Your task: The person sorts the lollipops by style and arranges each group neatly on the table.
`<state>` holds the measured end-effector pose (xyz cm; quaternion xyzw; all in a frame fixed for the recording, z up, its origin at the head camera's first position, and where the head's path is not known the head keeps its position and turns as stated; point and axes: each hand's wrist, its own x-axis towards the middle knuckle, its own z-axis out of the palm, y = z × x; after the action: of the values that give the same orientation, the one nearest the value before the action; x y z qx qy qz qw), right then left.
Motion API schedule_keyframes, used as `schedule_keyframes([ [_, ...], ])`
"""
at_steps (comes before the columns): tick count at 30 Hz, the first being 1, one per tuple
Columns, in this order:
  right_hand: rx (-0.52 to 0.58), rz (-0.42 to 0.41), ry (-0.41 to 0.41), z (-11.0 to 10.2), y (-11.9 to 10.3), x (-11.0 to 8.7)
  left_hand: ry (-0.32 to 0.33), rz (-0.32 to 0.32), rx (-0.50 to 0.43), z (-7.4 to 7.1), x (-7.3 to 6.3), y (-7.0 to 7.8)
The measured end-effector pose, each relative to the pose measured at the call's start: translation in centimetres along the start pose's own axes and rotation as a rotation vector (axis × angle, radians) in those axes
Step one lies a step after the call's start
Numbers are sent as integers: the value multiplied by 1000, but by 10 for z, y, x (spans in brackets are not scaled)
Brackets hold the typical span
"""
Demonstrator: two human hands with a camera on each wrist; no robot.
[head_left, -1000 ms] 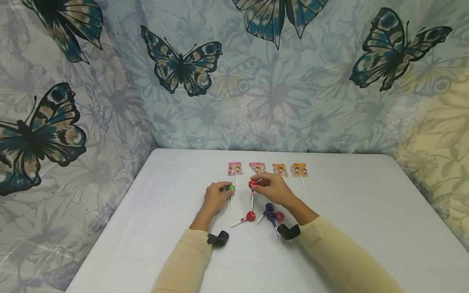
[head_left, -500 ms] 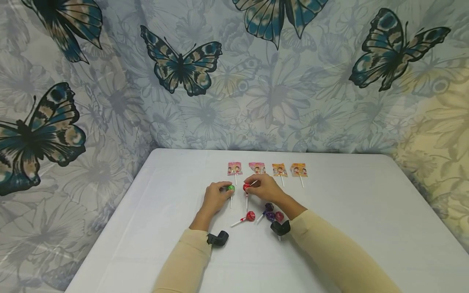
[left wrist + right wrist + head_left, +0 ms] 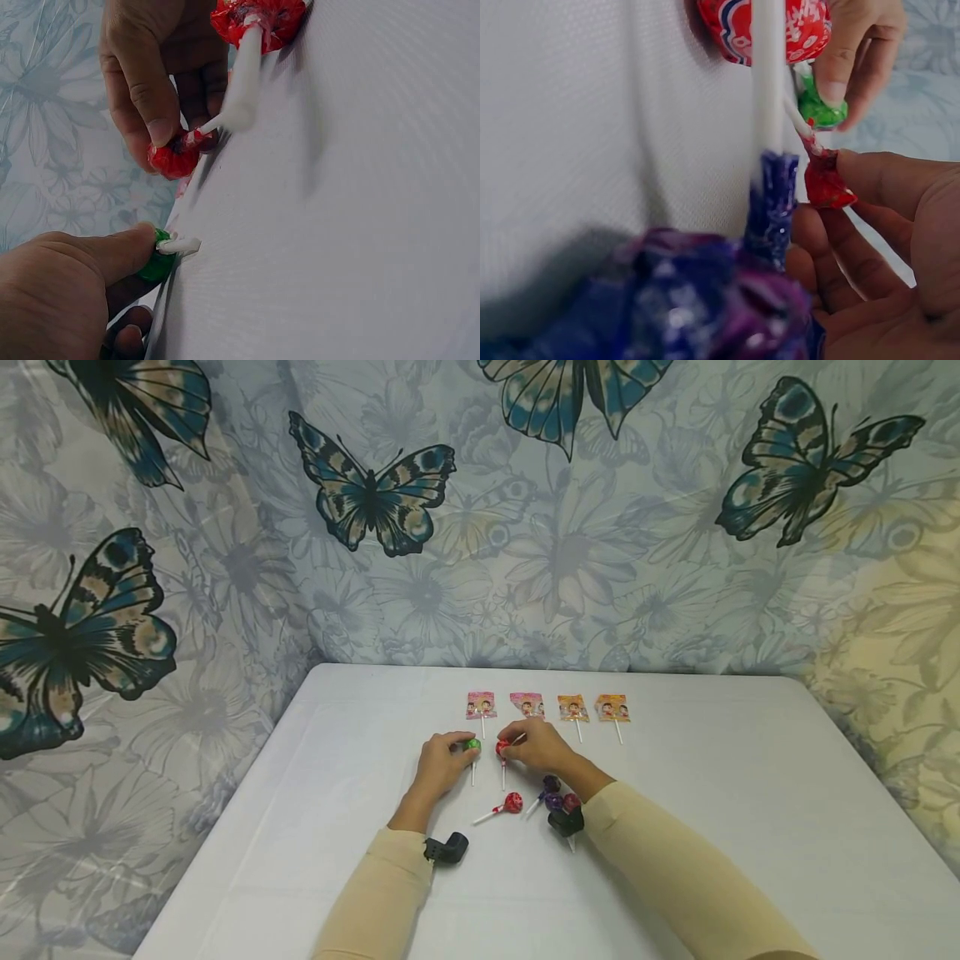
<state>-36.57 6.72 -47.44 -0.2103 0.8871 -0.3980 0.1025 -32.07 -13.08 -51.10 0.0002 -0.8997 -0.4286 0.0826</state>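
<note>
Pinching a red lollipop in line beside a green one, my hands close together.

My right hand [image 3: 542, 749] has thumb and fingers closed on the red lollipop [image 3: 502, 748], stick towards me; whether it touches the table [image 3: 255, 860] I cannot tell. My left hand [image 3: 439, 765] pinches the green lollipop [image 3: 474, 745] by its head, just left of the red. Both lie nearer me than the flat-packet lollipops [image 3: 573, 707]. The round heads could roll if I let go carelessly, swinging the sticks askew, and a low right wrist could drag its black camera [image 3: 566, 822] into the purple lollipops [image 3: 552, 802].
</note>
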Motion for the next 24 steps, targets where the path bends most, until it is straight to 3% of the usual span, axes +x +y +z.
schedule_keyframes([
  [7,-19,-25,-9,1,-2,4,0,-2,-5,0,1,-1],
  [24,-30,41,-29,3,-4,5,3,-2,-18,0,0,0],
])
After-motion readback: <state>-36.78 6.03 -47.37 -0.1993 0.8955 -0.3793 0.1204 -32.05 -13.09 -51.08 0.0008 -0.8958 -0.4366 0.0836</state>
